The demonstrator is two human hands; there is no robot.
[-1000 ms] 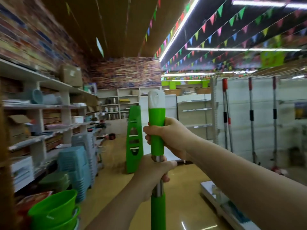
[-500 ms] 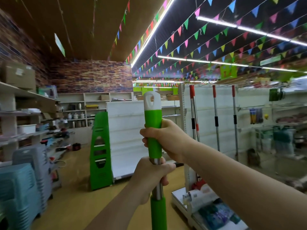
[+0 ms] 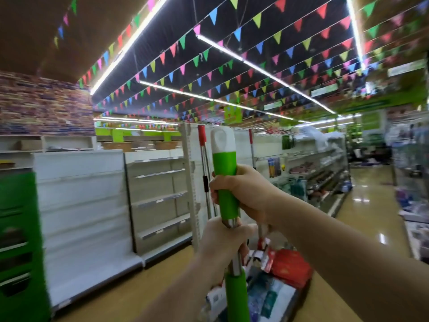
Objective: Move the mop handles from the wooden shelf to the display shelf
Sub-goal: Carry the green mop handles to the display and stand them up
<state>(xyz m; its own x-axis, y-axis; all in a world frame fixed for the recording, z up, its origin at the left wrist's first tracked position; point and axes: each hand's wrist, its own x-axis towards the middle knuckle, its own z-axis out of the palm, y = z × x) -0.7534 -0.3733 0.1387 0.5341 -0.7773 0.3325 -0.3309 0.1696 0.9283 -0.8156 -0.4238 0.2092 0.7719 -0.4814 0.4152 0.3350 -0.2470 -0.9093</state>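
Green-gripped steel mop handle (image 3: 227, 182) upright, both hands clamped on it: right hand (image 3: 246, 194) at 12, left hand (image 3: 222, 240) below; white display shelf (image 3: 192, 182) at 11.

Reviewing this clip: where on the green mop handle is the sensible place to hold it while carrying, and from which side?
On the upper green sleeve, from the right, where the right hand wraps the green mop handle, just below the white hanging-loop cap. The pole is upright and long, so a second grip on the bare metal section below, as the left hand has, likely steadies it.
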